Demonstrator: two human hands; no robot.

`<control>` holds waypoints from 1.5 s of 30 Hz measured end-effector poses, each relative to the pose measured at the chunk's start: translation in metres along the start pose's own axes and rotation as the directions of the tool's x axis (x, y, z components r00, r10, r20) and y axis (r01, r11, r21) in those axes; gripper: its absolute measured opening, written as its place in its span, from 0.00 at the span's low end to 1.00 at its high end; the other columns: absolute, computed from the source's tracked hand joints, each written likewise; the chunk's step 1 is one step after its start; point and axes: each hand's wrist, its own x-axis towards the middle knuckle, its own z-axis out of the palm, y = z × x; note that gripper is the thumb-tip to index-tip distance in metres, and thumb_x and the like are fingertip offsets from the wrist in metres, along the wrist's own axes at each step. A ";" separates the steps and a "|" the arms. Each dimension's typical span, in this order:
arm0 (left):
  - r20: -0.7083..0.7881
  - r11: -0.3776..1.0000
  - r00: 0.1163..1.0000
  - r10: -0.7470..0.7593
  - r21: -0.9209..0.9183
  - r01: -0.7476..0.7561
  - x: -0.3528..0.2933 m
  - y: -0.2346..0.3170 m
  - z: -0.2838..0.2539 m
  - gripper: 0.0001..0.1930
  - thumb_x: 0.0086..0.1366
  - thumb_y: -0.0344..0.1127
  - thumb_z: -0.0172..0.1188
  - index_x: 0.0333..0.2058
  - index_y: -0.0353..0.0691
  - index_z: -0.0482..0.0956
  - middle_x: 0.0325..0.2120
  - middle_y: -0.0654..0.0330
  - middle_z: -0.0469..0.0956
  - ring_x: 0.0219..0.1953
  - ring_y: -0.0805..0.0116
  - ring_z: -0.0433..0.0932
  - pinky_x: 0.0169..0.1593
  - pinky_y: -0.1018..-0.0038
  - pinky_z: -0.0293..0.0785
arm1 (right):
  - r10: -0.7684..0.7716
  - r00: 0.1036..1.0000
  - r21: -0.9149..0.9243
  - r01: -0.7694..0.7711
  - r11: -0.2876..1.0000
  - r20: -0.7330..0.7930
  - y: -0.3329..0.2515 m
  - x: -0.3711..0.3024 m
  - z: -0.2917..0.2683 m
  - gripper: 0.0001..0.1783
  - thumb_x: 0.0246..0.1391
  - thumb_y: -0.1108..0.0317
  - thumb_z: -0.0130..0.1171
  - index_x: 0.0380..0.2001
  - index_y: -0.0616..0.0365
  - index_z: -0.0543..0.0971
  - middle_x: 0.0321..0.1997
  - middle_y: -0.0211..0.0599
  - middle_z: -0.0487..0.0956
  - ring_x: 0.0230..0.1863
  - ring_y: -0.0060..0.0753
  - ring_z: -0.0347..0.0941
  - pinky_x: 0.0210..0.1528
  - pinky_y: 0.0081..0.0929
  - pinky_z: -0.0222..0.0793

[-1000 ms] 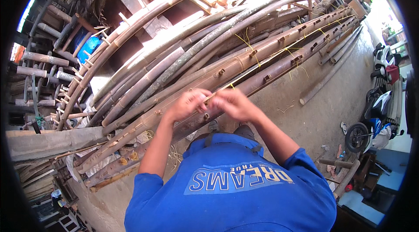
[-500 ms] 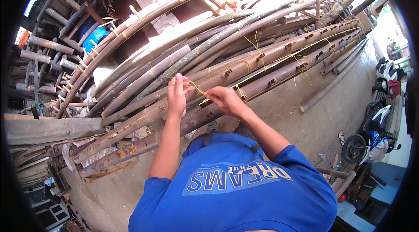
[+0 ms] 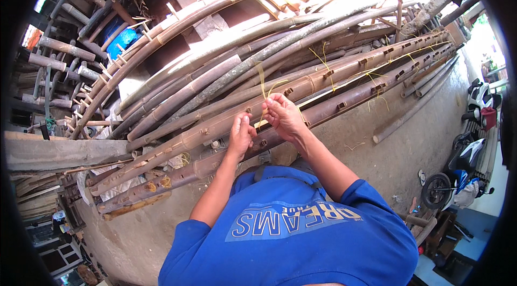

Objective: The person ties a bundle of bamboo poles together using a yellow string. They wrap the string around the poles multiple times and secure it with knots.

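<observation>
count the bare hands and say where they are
2: the left hand, lower in the picture; the right hand, higher and to its right, its grip on a yellow strip. No others show.

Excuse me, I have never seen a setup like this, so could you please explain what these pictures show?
Of course. There is no robot here: a person in a blue shirt works with two bare hands. The view comes from a wide fisheye camera worn on the head, looking down, so straight edges bend toward the rim. The right hand pinches a thin yellow strip. The left hand is close beside it, fingers curled; I cannot tell whether it holds the strip too. In front of the person are two long brown poles, side by side, with short pieces sticking out along them. Beyond arches a curved pole with pale pegs. To the right, a plain pole lies on the floor.
</observation>
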 end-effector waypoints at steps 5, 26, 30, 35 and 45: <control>0.169 0.994 0.982 -0.083 0.080 0.070 -0.008 0.007 0.001 0.24 0.79 0.58 0.43 0.49 0.42 0.75 0.26 0.59 0.79 0.15 0.83 0.66 0.20 0.83 0.66 | 0.039 0.995 -0.102 -0.030 0.994 0.095 0.003 0.004 0.017 0.08 0.67 0.67 0.64 0.44 0.54 0.77 0.37 0.31 0.82 0.34 0.20 0.79 0.39 0.20 0.78; 0.140 0.558 0.898 0.417 0.741 -0.374 0.006 -0.009 -0.013 0.10 0.68 0.34 0.62 0.41 0.34 0.86 0.38 0.47 0.82 0.43 0.48 0.80 0.50 0.58 0.76 | -0.357 0.879 -0.948 0.271 -0.169 0.315 0.049 -0.004 -0.033 0.06 0.53 0.65 0.64 0.32 0.54 0.80 0.33 0.46 0.77 0.37 0.58 0.78 0.39 0.51 0.76; 0.033 0.589 0.869 0.494 0.723 -0.362 0.002 -0.020 -0.024 0.11 0.69 0.36 0.62 0.39 0.33 0.85 0.39 0.47 0.82 0.45 0.50 0.80 0.52 0.60 0.75 | -0.306 0.776 -0.833 0.489 -0.260 0.551 0.059 0.008 -0.044 0.03 0.52 0.69 0.63 0.29 0.53 0.79 0.31 0.41 0.75 0.35 0.49 0.78 0.35 0.43 0.76; -0.148 0.998 0.988 0.040 0.055 -0.032 -0.001 -0.003 -0.032 0.10 0.70 0.35 0.58 0.39 0.35 0.82 0.41 0.57 0.82 0.50 0.65 0.77 0.58 0.65 0.69 | -0.156 0.792 -0.786 0.520 -0.333 0.590 0.052 0.006 -0.050 0.07 0.57 0.65 0.60 0.30 0.57 0.75 0.34 0.45 0.75 0.35 0.53 0.80 0.36 0.46 0.77; 0.201 0.957 0.958 0.206 -0.244 -0.155 -0.038 0.096 0.037 0.12 0.78 0.40 0.50 0.32 0.45 0.68 0.26 0.67 0.66 0.29 0.75 0.65 0.42 0.71 0.70 | -0.158 0.804 -0.807 0.522 -0.276 0.574 0.052 0.011 -0.048 0.11 0.54 0.62 0.61 0.29 0.59 0.79 0.32 0.49 0.79 0.34 0.55 0.81 0.34 0.48 0.78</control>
